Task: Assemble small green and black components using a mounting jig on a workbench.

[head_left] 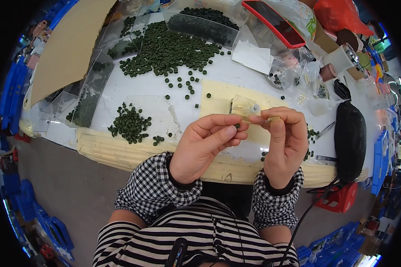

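Observation:
My left hand [202, 143] is closed, with a small dark green round piece [237, 126] between thumb and fingers. Beside it, my right hand [286, 144] is pinched, its fingertips almost meeting those of the left. A pale yellowish bit [274, 119] shows at the right thumb and forefinger; whether it is held or wrapped on a finger I cannot tell. Just beyond the fingertips stands a small cream-coloured block [243, 107] with a pale round tip. Left of my hands lies a small heap of like green pieces [129, 126].
A large green heap [165, 49] spreads over the white table at the back. Clear bins [202, 29] and a cardboard sheet [71, 40] stand around it. A red-cased phone [276, 22], white paper [252, 56] and a black pouch [349, 142] are to the right.

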{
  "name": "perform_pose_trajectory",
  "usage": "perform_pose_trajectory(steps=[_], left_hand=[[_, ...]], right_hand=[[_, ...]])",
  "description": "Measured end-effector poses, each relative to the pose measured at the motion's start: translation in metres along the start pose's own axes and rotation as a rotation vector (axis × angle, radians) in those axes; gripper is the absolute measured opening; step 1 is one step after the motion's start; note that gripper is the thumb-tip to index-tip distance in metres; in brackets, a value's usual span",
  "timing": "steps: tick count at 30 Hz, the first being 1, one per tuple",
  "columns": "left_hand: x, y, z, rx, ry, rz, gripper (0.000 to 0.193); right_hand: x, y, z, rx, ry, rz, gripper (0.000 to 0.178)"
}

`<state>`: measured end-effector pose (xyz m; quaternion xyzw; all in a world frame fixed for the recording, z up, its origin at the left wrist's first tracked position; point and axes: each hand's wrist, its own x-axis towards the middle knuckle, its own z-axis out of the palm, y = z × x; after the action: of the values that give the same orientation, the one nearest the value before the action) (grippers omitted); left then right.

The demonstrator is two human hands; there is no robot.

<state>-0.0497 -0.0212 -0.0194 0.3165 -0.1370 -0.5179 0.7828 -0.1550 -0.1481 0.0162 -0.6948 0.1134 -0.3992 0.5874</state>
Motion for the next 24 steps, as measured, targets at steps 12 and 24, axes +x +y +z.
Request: perform_pose_trajectory(steps=[12,24], left_hand=[[-0.001,0.001,0.002,0.048,0.045,0.053,0.025],[-0.003,0.0,0.0,0.151,0.002,0.146,0.024]], right_hand=[[0.014,0.014,-0.009,-0.803,0.088,-0.312,0.017],[-0.042,-0.014,-0.05,-1.013,-0.131,-0.019,0.012]])
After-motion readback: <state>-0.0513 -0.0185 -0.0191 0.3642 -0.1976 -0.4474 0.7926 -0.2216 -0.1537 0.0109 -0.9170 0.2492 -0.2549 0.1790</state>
